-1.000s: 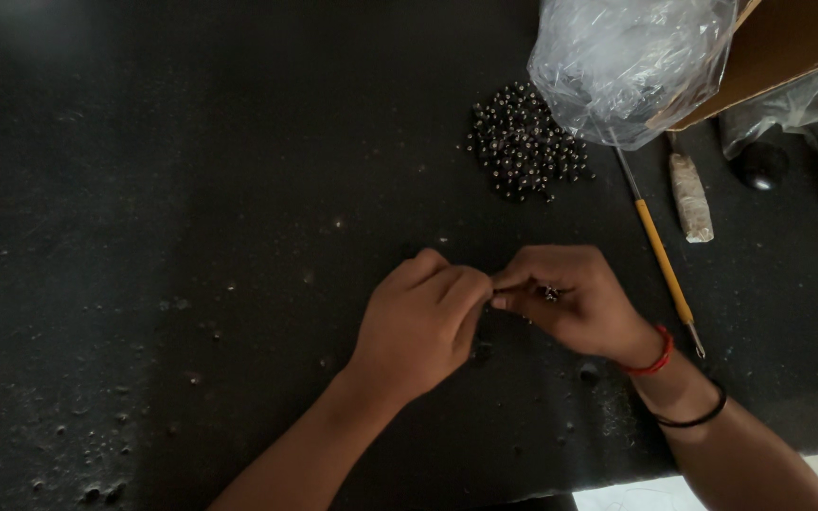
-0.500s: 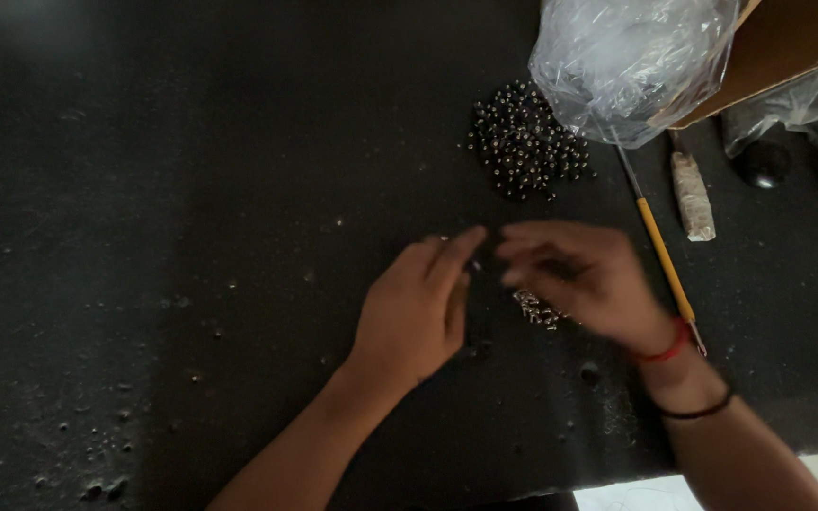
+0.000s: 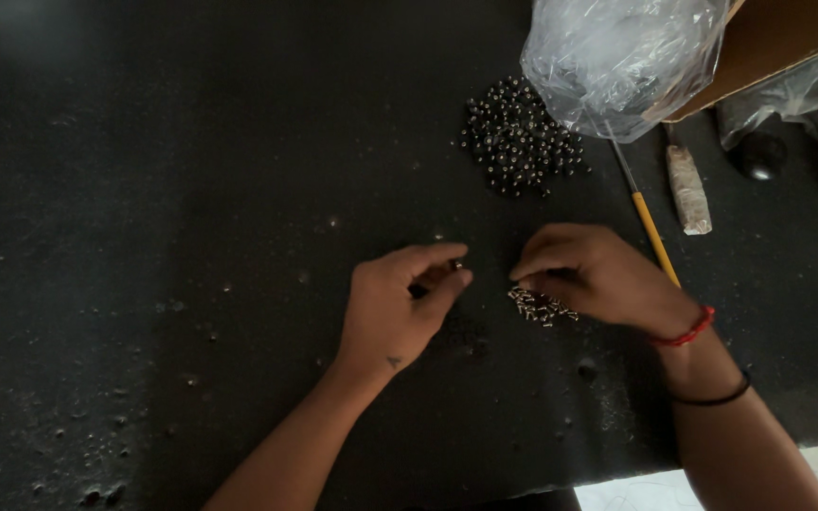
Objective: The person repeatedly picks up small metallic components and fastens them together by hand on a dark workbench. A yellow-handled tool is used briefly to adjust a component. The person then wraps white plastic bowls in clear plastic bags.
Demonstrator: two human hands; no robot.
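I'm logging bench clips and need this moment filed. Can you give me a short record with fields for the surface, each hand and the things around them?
surface: black mat, speckled with small crumbs
left hand: left hand, fingertips pinched on a tiny piece, too small to identify
right hand: right hand, fingers down over a small cluster of silvery pieces
bead pile: dark round beads heaped beyond the hands
bag: clear plastic bag beside the beads
tool: yellow-handled tool right of the right hand

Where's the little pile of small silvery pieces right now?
In the head view, the pile of small silvery pieces lies on the black mat, right of centre, under the right hand fingertips, with the round dark beads further up.
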